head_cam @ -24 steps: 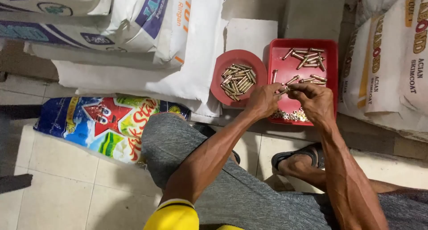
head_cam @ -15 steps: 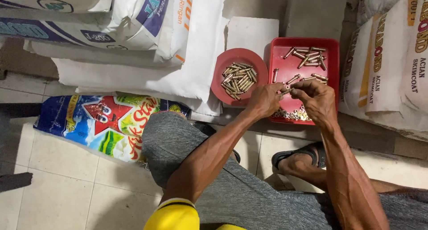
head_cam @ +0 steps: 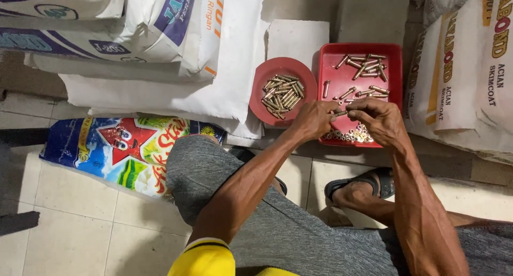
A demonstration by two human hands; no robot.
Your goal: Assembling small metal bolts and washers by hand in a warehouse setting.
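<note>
While the white sacks (head_cam: pixel 176 51) crowd the tiled floor, the square red tray (head_cam: pixel 393 56) has loose brass sleeves plus a small heap of nuts at its near edge. The round red dish (head_cam: pixel 267 75) beside it holds a decent pile, so I'd guess roughly halfway. Left hand (head_cam: pixel 312 120) and right hand (head_cam: pixel 380 121) meet over the tray, both pinched on one brass bolt (head_cam: pixel 340 113).

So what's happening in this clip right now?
A seated person holds a small brass-coloured bolt between the left hand and right hand, over the near edge of a red rectangular tray of loose bolts and washers. Beside it, a round red dish holds a pile of similar pieces. White sacks surround them.
</note>
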